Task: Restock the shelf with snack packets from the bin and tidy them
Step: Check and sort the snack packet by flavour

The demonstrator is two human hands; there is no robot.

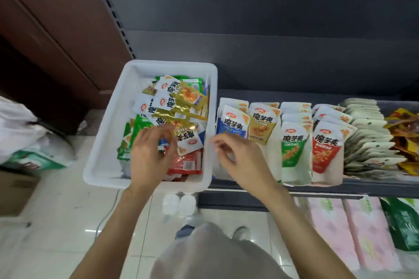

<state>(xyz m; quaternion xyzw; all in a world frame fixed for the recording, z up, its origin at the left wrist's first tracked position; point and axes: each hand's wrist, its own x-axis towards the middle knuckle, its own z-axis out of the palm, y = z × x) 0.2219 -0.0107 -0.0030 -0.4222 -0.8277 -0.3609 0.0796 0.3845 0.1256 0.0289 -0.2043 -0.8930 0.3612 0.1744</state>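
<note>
White bin [106, 142] packets [179, 97] lie under the left hand [150, 154], seemingly loose-fingered; right hand [240, 156] beside, curled, empty.

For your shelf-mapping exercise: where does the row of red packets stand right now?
In the head view, the red packets stand on the shelf, right of the green packets and left of the pale packets.
</note>
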